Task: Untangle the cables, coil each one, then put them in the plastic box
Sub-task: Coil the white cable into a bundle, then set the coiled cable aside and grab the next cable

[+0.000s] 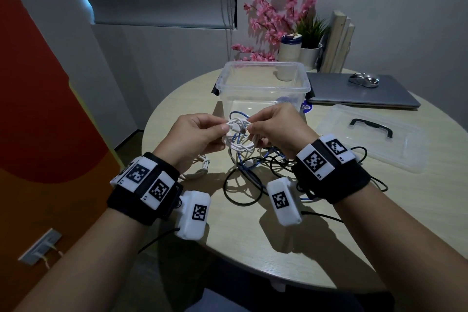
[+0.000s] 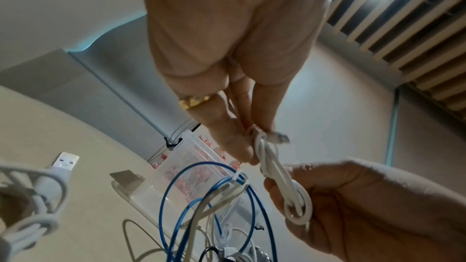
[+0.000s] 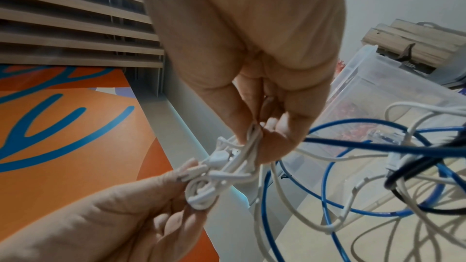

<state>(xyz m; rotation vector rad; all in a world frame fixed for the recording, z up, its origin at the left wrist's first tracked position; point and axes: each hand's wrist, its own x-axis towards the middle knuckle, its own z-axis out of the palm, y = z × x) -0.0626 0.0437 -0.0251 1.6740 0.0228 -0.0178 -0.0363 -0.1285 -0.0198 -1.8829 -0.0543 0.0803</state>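
- The left hand (image 1: 193, 134) and right hand (image 1: 276, 127) both pinch a coiled white cable (image 1: 236, 134) above the round table (image 1: 253, 248).
- The clear plastic box (image 1: 263, 88) stands open just behind; blue cable (image 1: 247, 167) and black cable (image 1: 243, 192) lie tangled below.
- The lid (image 1: 374, 139) lies right.

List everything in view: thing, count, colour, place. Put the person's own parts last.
white cable: one, white, bunched and held above the table between both hands
coiled white cable: one, white, on the table under the left wrist
blue cable: one, blue, in the tangle on the table
black cable: count unclear, black, in the same tangle
plastic box: one, clear, open, behind the hands
lid: one, clear with black handle, right of the box
laptop: one, grey, closed, far right
mouse: one, silver, on the laptop
table: one, light wood, round
pink flowers: one bunch, behind the box
left hand: pinches the white cable
right hand: pinches the white cable
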